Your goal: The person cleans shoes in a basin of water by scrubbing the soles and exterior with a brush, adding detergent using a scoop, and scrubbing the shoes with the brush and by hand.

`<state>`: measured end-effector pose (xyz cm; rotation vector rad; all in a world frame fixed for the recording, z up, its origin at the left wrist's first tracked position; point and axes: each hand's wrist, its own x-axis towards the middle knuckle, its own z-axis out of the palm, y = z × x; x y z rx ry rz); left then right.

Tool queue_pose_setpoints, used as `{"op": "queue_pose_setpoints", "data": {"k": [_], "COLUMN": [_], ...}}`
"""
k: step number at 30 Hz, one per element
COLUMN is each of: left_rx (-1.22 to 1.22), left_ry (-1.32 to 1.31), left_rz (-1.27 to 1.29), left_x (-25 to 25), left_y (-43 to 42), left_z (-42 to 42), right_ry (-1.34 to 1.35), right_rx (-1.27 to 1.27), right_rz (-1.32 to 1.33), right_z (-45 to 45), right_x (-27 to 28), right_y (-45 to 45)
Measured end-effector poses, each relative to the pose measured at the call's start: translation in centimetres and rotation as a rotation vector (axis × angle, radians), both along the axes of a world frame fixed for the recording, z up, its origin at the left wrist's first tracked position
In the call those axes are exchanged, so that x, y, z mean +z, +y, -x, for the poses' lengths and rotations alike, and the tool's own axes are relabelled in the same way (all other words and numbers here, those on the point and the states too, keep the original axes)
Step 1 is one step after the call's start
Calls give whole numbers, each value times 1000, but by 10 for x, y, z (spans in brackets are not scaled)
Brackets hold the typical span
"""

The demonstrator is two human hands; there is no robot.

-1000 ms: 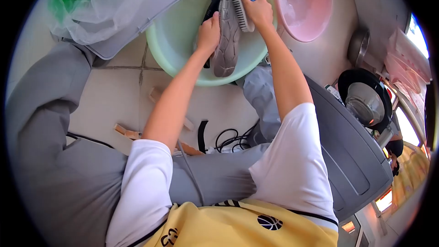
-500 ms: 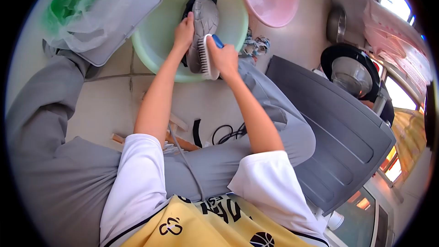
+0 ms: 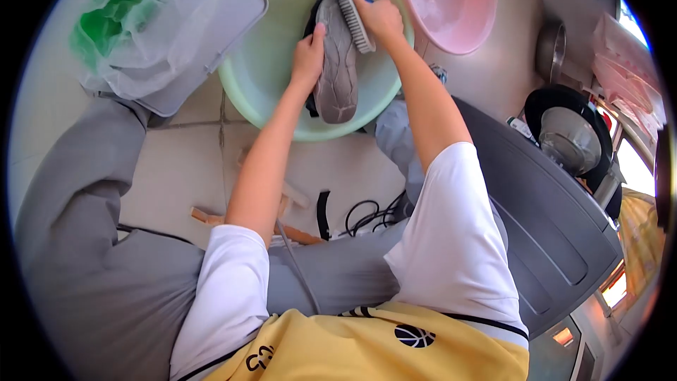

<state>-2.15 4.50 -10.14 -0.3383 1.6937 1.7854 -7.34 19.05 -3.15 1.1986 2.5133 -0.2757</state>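
Observation:
A dark shoe point(image 3: 337, 70) is held over the pale green basin point(image 3: 247, 92), its grey sole turned up toward me. My left hand point(image 3: 308, 58) grips the shoe along its left side, the thumb lying at the sole's edge. In my right hand point(image 3: 381, 20) is a scrub brush point(image 3: 357, 22) with a blue-and-white body, of which the fingers cover a part. Its bristles face the sole's upper right edge; whether they touch it I cannot tell.
A pink basin point(image 3: 483, 10) with suds stands right of the green one. At upper left is a grey bin point(image 3: 243, 7) lined with a plastic bag point(image 3: 151, 35). A dark grey panel-sided appliance point(image 3: 543, 219) flanks me on the right. Black cable point(image 3: 363, 215) lies on the floor.
My right hand has moved the brush from the sole's near end up to its far right edge. The left hand keeps hold of the shoe. The whole view has shifted slightly.

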Motion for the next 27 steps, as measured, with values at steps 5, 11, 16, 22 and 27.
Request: {"op": "queue_pose_setpoints", "data": {"k": [5,11,16,22,27], "left_rx": [-36,-28,-38,-102,-135], "left_ry": [10,53,4,100,40], "left_rz": [92,128,143,159,162], "left_x": [0,-7,-7,-1,5], "left_y": [-1,4,1,1,2], "left_z": [0,-1,2,3,3], "right_ry": [130,122,125,86,113], "right_rx": [68,-208,-182,-157,-84], "right_rz": [47,178,189,81,94], "right_z": [-60,-164,-157,-111,-50], "right_x": [20,72,80,58,20], "right_y": [-35,-103,-123,-82,-38]}}
